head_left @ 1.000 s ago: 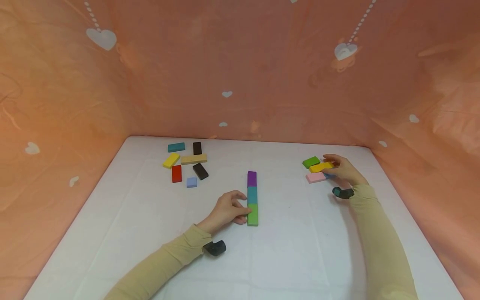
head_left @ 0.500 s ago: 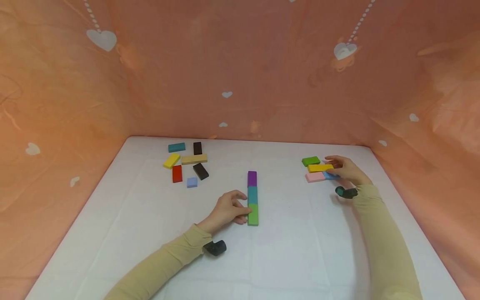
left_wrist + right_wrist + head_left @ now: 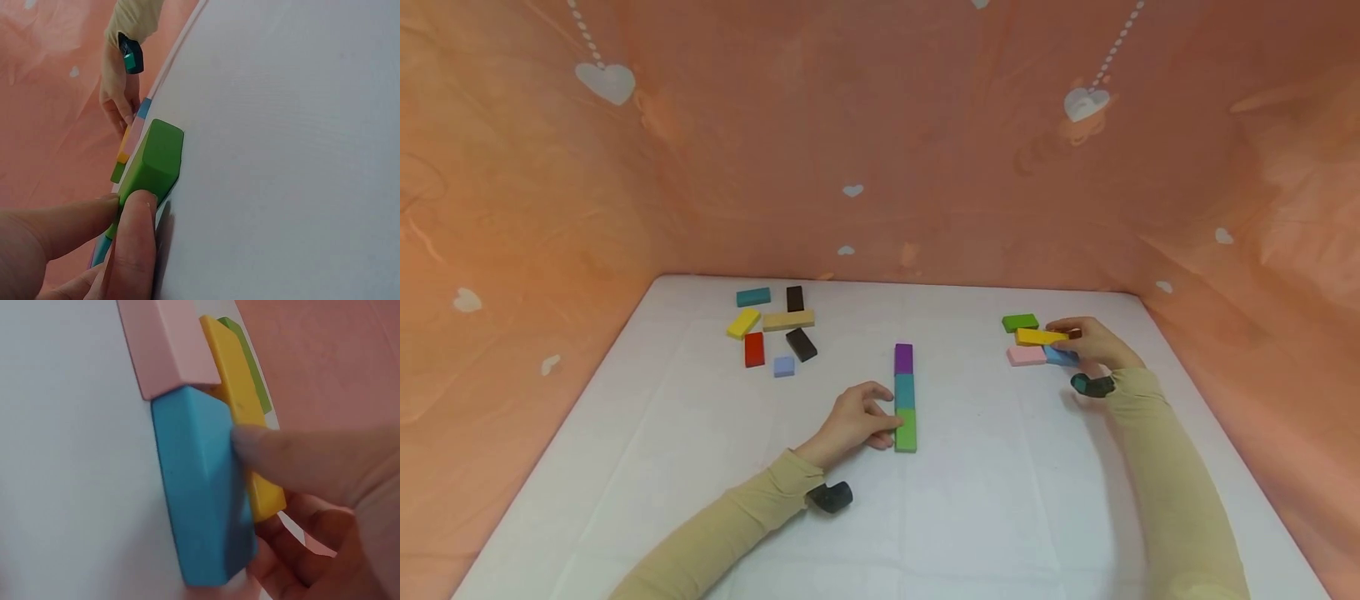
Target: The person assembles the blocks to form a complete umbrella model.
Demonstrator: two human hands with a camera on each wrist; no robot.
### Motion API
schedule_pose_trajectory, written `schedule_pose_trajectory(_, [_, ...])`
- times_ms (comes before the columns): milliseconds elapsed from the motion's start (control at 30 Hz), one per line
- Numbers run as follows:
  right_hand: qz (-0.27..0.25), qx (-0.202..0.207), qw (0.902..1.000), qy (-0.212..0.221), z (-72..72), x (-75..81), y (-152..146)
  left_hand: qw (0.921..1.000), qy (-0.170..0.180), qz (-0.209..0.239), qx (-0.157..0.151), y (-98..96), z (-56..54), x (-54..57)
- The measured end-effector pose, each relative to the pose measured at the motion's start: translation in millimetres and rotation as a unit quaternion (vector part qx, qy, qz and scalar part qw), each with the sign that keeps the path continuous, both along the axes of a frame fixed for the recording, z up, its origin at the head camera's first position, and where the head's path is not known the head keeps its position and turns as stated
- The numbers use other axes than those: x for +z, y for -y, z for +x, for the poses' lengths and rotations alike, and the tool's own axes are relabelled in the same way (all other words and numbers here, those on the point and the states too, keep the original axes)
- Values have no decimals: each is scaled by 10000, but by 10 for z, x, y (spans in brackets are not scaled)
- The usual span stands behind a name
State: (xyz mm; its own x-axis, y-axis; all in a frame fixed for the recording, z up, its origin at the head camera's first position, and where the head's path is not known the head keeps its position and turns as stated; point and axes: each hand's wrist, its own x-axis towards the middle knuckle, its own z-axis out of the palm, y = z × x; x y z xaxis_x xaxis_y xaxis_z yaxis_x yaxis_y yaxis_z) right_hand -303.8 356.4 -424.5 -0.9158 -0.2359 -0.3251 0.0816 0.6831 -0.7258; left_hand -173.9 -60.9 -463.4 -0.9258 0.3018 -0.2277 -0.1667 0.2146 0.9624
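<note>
At mid-table my left hand [image 3: 853,421] holds the light green block [image 3: 907,435], its thumb over the left edge. Beyond that block, in one line, lie a teal block [image 3: 905,391] and a purple block [image 3: 904,358]. On the right, my right hand [image 3: 1097,342] pinches the right end of a yellow block [image 3: 1036,337], thumb on the near side and other fingers behind. In the right wrist view a blue block [image 3: 200,487] lies alongside the yellow one, its end against a pink block [image 3: 165,347]. A darker green block [image 3: 1020,322] lies behind the yellow one.
At the far left lie a yellow block [image 3: 743,322], a red block [image 3: 754,349], a beige block [image 3: 787,320], a blue-green block [image 3: 753,297], a small lavender block [image 3: 784,367] and two dark blocks. An orange-pink cloth [image 3: 895,150] surrounds the white table [image 3: 985,500].
The right hand has shifted slightly right, and the yellow block has turned from slanted to nearly level across the view. The pink block has moved a little left. The left hand has stayed in place.
</note>
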Motion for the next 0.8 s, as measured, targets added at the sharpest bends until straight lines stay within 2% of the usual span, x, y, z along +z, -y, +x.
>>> schedule_pose_trajectory(200, [-4, 162, 9997, 160, 12, 26, -6, 10000, -23, -6, -2, 1, 12, 2])
schedule_pose_trajectory(400, [35, 276, 9996, 109, 21, 58, 3, 10000, -46, 22, -46, 7, -6, -16])
schedule_pose_trajectory(667, [30, 107, 9997, 230, 11, 69, 39, 10000, -9, 71, -48, 9, -20, -38])
schedule_pose_trajectory(800, [135, 185, 9996, 148, 17, 80, 58, 10000, -37, 80, -40, 6, -17, -29])
